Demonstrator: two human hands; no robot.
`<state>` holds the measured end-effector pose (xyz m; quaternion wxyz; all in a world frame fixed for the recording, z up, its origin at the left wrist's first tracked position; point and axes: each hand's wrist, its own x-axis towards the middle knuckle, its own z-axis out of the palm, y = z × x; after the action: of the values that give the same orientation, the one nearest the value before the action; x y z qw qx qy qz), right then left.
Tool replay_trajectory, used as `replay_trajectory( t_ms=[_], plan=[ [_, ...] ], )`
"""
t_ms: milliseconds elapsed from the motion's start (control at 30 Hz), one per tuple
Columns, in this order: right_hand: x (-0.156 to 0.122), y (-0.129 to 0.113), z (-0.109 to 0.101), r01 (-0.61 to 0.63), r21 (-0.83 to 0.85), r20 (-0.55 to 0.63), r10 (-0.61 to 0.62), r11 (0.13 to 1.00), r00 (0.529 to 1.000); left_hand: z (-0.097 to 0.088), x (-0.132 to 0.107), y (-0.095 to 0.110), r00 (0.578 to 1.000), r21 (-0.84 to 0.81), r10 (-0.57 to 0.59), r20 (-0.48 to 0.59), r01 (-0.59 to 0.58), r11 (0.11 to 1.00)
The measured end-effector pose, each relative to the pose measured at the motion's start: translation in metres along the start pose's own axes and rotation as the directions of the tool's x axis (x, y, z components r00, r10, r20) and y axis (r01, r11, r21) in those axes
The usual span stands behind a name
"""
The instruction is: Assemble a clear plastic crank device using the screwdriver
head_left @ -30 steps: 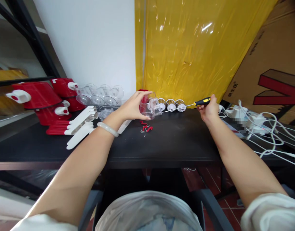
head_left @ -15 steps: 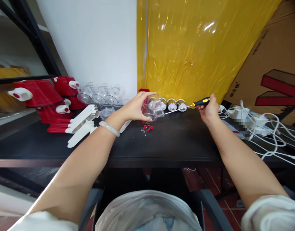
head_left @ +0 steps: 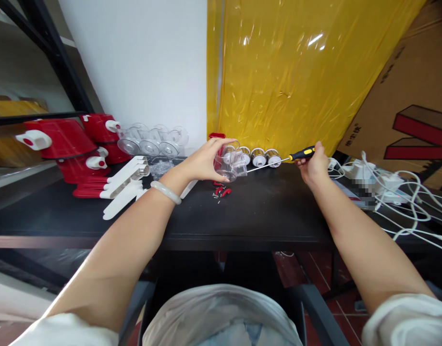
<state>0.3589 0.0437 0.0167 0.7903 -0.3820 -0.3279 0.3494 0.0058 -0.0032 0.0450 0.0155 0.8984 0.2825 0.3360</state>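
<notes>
My left hand is wrapped round a clear plastic container part, held just above the black table. My right hand grips a screwdriver with a black and yellow handle; its thin shaft points left, with the tip at the clear part. Small red clips and screws lie on the table right under the clear part. A pale bangle sits on my left wrist.
Red lids with white knobs, clear bowls and white handle pieces crowd the table's left. Three small rolls stand against yellow plastic sheeting. White cables and adapters sprawl at right, beside a cardboard box.
Both hands keep their grips. The view has shifted slightly, and the clear part has turned a little in my left hand against the screwdriver tip.
</notes>
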Motion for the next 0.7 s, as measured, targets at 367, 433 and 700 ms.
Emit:
replay_trajectory(
  t_ms=[367,433,700],
  plan=[
    [0.0084,0.0080,-0.0044,-0.025,0.021,0.043,0.024,0.999,0.999,-0.0035,-0.0012,0.0001,1.000,-0.002,-0.009,-0.001,0.009,1.000],
    [0.0059,0.0080,-0.0032,-0.017,0.039,0.049,0.015,0.999,0.999,-0.0043,-0.0014,-0.0002,1.000,0.005,-0.014,0.001,0.014,1.000],
    [-0.0005,0.0049,0.0002,-0.070,0.051,0.084,0.065,0.996,0.994,-0.0070,-0.0019,-0.0036,1.000,0.020,-0.015,-0.001,0.015,1.000]
  ],
)
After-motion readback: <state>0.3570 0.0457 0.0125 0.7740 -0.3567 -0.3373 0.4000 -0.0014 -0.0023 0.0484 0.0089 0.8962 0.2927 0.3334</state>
